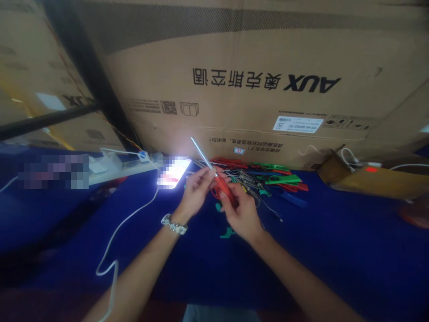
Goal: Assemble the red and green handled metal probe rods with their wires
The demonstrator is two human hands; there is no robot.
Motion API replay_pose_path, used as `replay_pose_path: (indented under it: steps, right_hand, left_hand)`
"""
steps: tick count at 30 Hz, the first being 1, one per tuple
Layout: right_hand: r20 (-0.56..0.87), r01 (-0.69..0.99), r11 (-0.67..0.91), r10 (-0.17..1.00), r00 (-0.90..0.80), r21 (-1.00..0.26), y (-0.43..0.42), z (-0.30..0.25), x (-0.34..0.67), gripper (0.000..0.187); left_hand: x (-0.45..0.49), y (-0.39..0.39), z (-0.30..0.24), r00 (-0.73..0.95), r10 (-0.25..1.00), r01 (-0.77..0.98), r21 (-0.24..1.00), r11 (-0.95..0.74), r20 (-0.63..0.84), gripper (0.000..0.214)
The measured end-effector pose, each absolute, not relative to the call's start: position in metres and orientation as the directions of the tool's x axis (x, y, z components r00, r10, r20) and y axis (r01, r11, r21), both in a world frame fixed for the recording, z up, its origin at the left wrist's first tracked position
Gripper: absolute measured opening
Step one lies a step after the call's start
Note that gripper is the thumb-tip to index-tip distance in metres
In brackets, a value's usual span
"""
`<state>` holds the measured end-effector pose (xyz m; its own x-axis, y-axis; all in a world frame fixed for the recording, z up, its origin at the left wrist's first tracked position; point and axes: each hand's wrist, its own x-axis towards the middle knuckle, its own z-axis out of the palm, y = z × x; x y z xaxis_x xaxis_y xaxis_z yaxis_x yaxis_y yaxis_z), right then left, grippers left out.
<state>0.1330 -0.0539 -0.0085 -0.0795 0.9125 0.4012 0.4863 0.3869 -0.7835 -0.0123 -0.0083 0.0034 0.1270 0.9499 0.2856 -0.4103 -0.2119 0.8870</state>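
Observation:
A red-handled rod that looks like a stick lighter (227, 190) is held tilted above the blue table, its bright metal tube pointing up and to the left. My left hand (197, 190), wearing a bracelet at the wrist, pinches it where the tube meets the handle. Wrapped around the red handle is my right hand (244, 213), fingers closed. Behind both hands lies a pile of loose parts (250, 179): metal rods, thin wires, and red and green plastic pieces. A small green plastic piece (228, 233) rests on the table below my hands.
A large cardboard box (234, 49) stands upright behind the table (301, 255). A lit phone (174, 173) with a white cable (119, 232) lies to the left, near a white power strip (130, 169). An open cardboard carton (372, 179) sits at the right.

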Motion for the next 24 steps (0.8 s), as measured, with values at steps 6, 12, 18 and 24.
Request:
replay_pose_path:
  steps: [6,12,18,24]
  right_hand:
    - [0.542,0.659,0.456,0.836,-0.085,-0.599,-0.055,0.000,0.135,0.029]
    - [0.616,0.728,0.464,0.784,-0.074,-0.504,-0.057,0.004,0.137,0.022]
    - [0.562,0.763,0.425,0.821,-0.099,-0.487,-0.061,0.009,0.134,0.025]
    - [0.520,0.765,0.391,0.850,-0.087,-0.512,-0.057,0.012,0.135,0.034]
  left_hand:
    - [-0.017,-0.010,0.005,0.149,0.921,-0.339,0.894,-0.293,0.359,0.032]
    - [-0.014,-0.014,0.008,0.170,0.897,-0.322,0.883,-0.342,0.409,0.034]
    - [-0.008,-0.019,0.010,0.126,0.899,-0.257,0.889,-0.378,0.419,0.035]
    - [-0.006,-0.024,0.013,0.127,0.913,-0.169,0.915,-0.365,0.388,0.036]
